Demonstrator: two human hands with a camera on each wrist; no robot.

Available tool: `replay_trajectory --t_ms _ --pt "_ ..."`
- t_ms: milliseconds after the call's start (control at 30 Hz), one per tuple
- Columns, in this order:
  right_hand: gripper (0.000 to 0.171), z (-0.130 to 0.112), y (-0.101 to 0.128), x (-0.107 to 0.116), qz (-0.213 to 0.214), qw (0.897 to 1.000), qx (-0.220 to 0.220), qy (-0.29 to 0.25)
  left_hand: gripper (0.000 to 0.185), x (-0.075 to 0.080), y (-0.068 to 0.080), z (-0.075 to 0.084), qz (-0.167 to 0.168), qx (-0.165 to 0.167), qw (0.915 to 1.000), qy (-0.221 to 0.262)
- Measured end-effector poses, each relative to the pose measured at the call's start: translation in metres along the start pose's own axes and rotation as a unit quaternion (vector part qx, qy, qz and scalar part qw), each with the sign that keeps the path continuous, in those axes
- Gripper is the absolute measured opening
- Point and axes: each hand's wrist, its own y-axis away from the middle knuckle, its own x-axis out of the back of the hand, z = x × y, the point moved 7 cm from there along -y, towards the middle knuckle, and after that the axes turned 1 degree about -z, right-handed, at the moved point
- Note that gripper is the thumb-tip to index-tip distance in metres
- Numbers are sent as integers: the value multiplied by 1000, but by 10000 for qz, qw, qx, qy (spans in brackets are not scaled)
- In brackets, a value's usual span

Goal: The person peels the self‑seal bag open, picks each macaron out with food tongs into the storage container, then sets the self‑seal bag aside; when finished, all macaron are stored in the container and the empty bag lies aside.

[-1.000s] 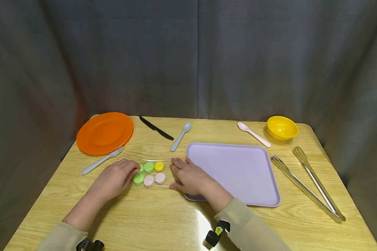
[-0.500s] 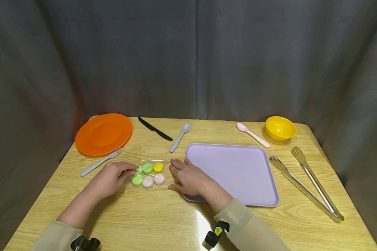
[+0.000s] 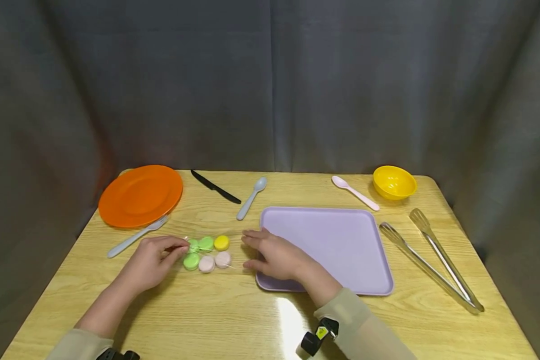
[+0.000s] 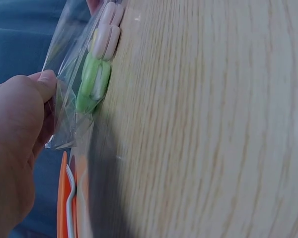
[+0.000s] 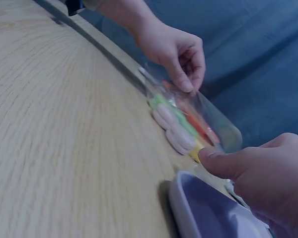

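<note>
Now you are holding a clear bag [image 3: 209, 250] of macarons [image 3: 206, 252] flat on the table [image 3: 234, 320] between both hands.

Nearest you, your left hand [image 3: 150, 260] is pinching the bag's left edge between curled fingers [image 4: 42, 82] and thumb, while your right hand [image 3: 274, 255] is gripping its right end, the thumb [image 5: 223, 161] pressing on the plastic and the heel of the hand lying over the near left corner of the tray [image 3: 342, 245]. Inside the bag two rows are showing: green and pale pink ones nearer you, green and a yellow one behind. Just beyond your left hand a fork [image 3: 132, 239] is lying beside the plate [image 3: 139, 195]. Farther back a knife [image 3: 215, 187] and a grey spoon [image 3: 251, 197] are resting, with a pink spoon [image 3: 354, 192] and a bowl [image 3: 393, 182] to the right. Tongs [image 3: 432, 262] are lying right of the tray.
</note>
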Motion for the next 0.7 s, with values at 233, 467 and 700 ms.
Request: replay_trajectory --t_ms 233,467,700 --pt "53 6 21 25 564 9964 267 -579 12 3 2 0 37 -12 10000 -51" --pt "47 22 52 55 1169 9893 210 -848 11 3 1 0 -17 -78 9999 -89" --pt "46 43 89 87 1596 9826 -359 -878 13 3 1 2 -30 -141 9998 -123"
